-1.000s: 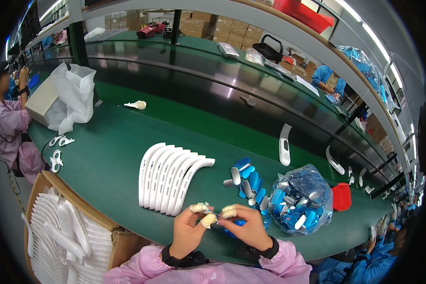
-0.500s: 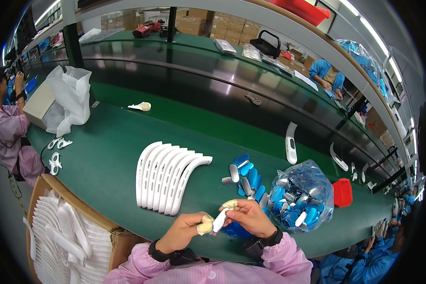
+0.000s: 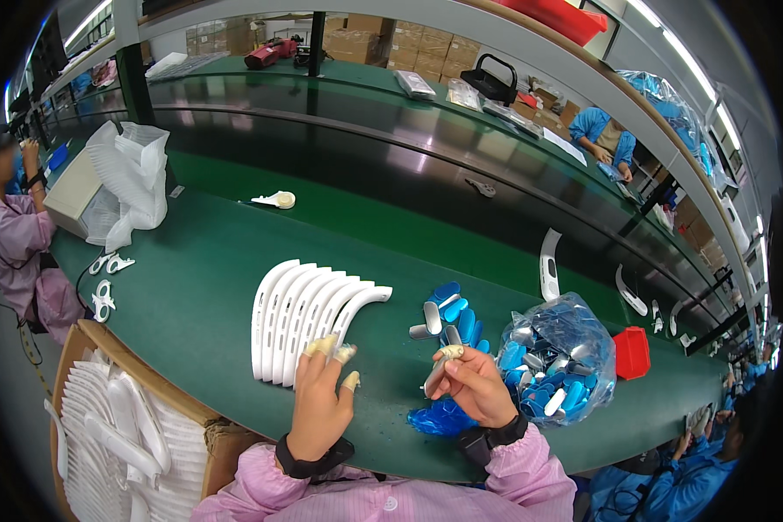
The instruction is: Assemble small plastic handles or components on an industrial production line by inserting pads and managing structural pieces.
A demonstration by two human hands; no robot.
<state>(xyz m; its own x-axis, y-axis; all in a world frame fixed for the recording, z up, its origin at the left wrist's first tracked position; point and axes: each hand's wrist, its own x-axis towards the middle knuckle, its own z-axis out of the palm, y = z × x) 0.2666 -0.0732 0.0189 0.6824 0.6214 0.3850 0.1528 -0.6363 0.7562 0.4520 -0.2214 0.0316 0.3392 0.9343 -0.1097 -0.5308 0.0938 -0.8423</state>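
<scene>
My left hand (image 3: 322, 396), with pale finger cots on several fingertips, reaches over the near ends of a row of curved white plastic housings (image 3: 280, 322). Its fingers are spread; whether they touch the rightmost housings I cannot tell. Between the thumb and fingers of my right hand (image 3: 478, 387) is a small oval plate (image 3: 432, 379), held tilted above the table. Just beyond that hand lies a loose heap of blue and silver oval plates (image 3: 466, 325). More of them fill a clear plastic bag (image 3: 557, 361) to its right. Crumpled blue film (image 3: 439, 418) lies under my right hand.
A cardboard box (image 3: 213, 435) of white housings stands at lower left. White clip-like parts (image 3: 103, 300) and a foam-draped beige box (image 3: 74, 196) are on the left. A red tray (image 3: 632, 355) sits right of the bag. Beyond runs a conveyor (image 3: 365, 165) carrying white parts.
My left hand has let go of the small oval plate, moved up and left to the housings and spread its fingers. My right hand keeps the plate, slightly farther right. Parts on the conveyor have shifted right.
</scene>
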